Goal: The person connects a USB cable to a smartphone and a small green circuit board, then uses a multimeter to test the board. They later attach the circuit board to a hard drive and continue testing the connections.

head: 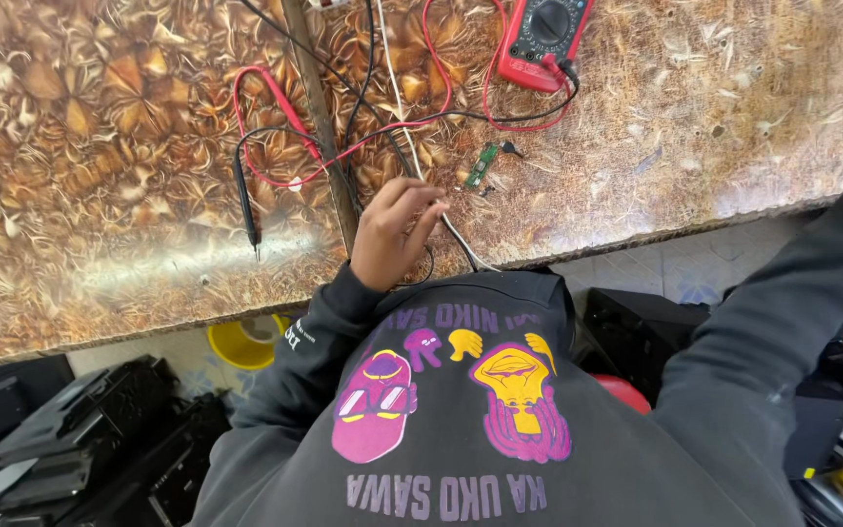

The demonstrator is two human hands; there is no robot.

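Our left hand (394, 232) pinches the white wire (397, 93) by the bench's near edge, the small green circuit board (481, 166) lying just beyond it; our right hand is hidden.

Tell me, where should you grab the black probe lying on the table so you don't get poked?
Hold the black probe around its thick handle, the upper part near where its black wire joins. It lies almost straight up and down on the table, its sharp metal tip toward the table's near edge. Probably best to come from above, fingers on both sides, away from the tip.
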